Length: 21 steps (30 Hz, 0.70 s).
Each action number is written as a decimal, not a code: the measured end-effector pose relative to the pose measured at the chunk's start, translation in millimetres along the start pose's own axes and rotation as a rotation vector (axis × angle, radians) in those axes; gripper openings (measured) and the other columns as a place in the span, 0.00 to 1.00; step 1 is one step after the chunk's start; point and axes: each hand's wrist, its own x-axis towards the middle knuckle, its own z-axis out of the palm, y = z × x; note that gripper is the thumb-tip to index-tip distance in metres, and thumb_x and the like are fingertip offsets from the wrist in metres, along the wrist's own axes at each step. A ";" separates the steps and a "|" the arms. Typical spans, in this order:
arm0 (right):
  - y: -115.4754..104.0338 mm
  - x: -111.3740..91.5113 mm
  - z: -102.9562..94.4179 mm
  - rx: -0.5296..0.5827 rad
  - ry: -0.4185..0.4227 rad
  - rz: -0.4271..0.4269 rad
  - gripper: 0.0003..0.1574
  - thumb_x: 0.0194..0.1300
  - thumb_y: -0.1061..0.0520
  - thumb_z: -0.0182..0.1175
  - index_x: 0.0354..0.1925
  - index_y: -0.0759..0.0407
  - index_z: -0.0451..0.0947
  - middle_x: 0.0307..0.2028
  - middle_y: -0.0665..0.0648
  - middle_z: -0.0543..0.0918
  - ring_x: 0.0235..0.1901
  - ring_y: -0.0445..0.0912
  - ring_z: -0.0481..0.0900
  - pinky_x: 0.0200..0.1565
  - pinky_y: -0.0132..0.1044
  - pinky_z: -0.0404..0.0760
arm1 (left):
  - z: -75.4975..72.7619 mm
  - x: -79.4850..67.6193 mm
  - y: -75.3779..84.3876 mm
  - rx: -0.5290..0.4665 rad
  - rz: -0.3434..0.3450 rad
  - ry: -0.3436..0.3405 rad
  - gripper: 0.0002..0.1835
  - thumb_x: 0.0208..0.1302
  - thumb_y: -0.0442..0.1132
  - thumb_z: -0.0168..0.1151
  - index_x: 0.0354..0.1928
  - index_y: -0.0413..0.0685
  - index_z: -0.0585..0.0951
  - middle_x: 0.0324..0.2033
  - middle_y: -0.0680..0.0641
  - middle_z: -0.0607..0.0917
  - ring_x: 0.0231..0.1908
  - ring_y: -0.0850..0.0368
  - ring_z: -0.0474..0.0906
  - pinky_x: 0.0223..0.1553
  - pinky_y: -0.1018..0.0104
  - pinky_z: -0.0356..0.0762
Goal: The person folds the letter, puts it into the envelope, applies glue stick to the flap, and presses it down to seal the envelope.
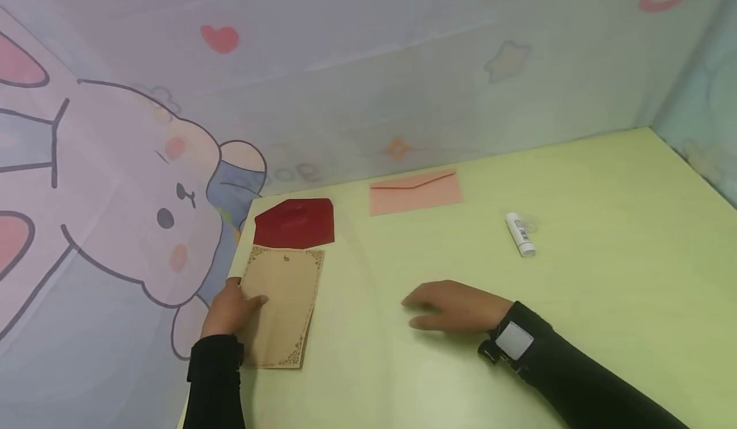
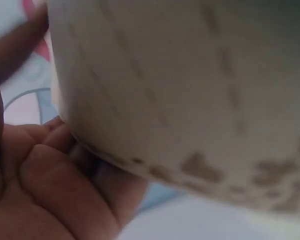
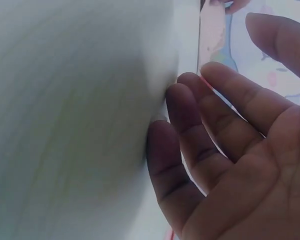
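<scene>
My left hand grips the left edge of tan letter paper with a brown ornamental border, at the table's left side. The thumb lies over the top face, and the fingers go beneath. In the left wrist view the letter paper curves up close to the camera, showing dashed lines and border marks. My right hand holds nothing; it is low over the table's middle, fingers relaxed and thumb apart. From the right wrist, its fingers appear loosely bent, fingertips close to the pale tabletop.
A red envelope lies just beyond the paper's top edge. Farther back is a pink envelope, its flap line facing up. A white glue stick lies to the right. Printed cloth hangs behind the yellow-green table.
</scene>
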 end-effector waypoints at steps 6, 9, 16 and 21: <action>13.8 -1.0 -8.6 0.117 0.040 0.098 0.34 0.84 0.39 0.65 0.76 0.54 0.81 0.70 0.56 0.89 0.69 0.55 0.88 0.70 0.57 0.87 | 6.2 3.7 27.9 -0.336 0.071 0.030 0.27 0.90 0.47 0.58 0.76 0.36 0.73 0.59 0.29 0.89 0.52 0.40 0.89 0.51 0.50 0.88; 23.5 -5.2 -15.8 0.224 0.093 0.156 0.40 0.86 0.39 0.62 0.82 0.59 0.74 0.72 0.62 0.87 0.69 0.59 0.88 0.68 0.58 0.89 | 20.7 6.2 67.8 -0.553 0.147 0.044 0.21 0.88 0.43 0.62 0.71 0.38 0.78 0.40 0.42 0.88 0.37 0.53 0.83 0.37 0.62 0.80; 33.3 3.9 -29.2 0.523 0.254 0.215 0.48 0.89 0.38 0.59 0.87 0.66 0.60 0.73 0.74 0.83 0.58 0.56 0.93 0.56 0.49 0.95 | 66.9 -6.2 155.6 -0.769 0.274 -0.049 0.15 0.85 0.41 0.67 0.64 0.43 0.82 0.36 0.51 0.90 0.37 0.58 0.82 0.39 0.68 0.81; 40.8 1.6 -30.8 0.688 0.347 0.211 0.36 0.90 0.46 0.59 0.80 0.70 0.71 0.57 0.68 0.93 0.47 0.49 0.96 0.48 0.43 0.96 | 93.7 -10.0 181.7 -0.820 0.316 -0.173 0.15 0.83 0.39 0.68 0.64 0.41 0.85 0.37 0.52 0.94 0.38 0.61 0.86 0.42 0.69 0.86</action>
